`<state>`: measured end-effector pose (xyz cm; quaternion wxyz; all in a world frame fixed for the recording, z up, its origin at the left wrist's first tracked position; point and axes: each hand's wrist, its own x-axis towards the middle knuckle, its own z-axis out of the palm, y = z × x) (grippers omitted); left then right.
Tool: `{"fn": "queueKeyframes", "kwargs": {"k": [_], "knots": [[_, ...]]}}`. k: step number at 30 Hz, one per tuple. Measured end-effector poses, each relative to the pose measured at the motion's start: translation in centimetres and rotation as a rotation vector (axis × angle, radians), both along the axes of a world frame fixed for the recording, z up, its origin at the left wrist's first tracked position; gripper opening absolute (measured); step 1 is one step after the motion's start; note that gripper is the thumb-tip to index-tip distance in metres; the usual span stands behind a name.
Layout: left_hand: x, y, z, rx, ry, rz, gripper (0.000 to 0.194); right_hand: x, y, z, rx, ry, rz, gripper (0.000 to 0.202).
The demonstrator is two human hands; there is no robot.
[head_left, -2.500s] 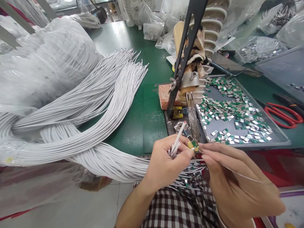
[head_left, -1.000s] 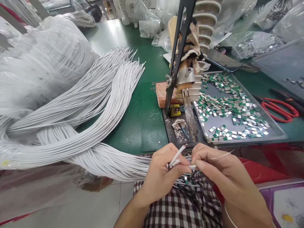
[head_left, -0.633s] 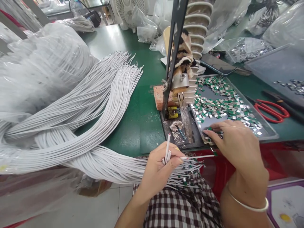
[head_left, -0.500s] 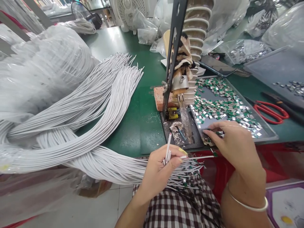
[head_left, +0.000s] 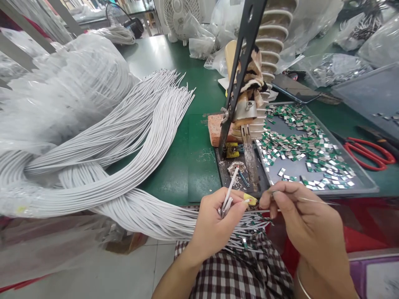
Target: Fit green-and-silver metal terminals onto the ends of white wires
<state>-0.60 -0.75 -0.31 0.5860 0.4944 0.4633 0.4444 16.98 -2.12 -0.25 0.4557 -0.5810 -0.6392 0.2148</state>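
Observation:
My left hand (head_left: 215,220) is closed around a few white cables (head_left: 230,187); one stands up with a reddish tip, another pokes out past the yellow-wrapped fingertip. My right hand (head_left: 307,216) pinches close beside it. A thin silvery wire, like solder wire (head_left: 318,201), runs across its fingers, and a small dark greenish piece shows at the fingertips, too small to make out fully. Below my left hand, a bundle of white cables (head_left: 149,216) crosses my lap, with small green boards on several ends. A soldering iron (head_left: 249,155) points down from a black bracket just beyond the hands.
A clear tray (head_left: 364,185) of small green circuit boards (head_left: 289,143) lies at right, beside red-handled pliers (head_left: 370,153). Near the iron are a brick (head_left: 216,129), solder scraps (head_left: 235,167) and a ribbed hose (head_left: 274,41). More white cables (head_left: 162,120) cover the left side.
My right hand has moved from the tray's near edge down and left, close to my left fingertips. The longer cable with a green board no longer projects from my left fingers. The view has shifted slightly.

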Motion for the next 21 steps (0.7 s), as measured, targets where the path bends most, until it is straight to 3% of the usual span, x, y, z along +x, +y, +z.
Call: {"fn": "queueKeyframes", "kwargs": {"k": [5, 7, 13, 21], "knots": [[0.2, 0.1, 0.2, 0.013, -0.009, 0.019, 0.015, -1.7, -0.8, 0.0, 0.119, 0.066, -0.003, 0.011], [0.3, 0.2, 0.2, 0.036, -0.013, 0.04, 0.016, -2.1, -0.8, 0.0, 0.093, 0.062, 0.004, 0.016], [0.7, 0.2, 0.1, 0.067, -0.008, 0.079, 0.015, -3.0, -0.9, -0.6, 0.126, 0.106, -0.167, 0.008], [0.7, 0.5, 0.6, 0.05, 0.001, 0.079, 0.016, -3.2, -1.1, -0.6, 0.146, 0.112, -0.156, 0.009]]}}
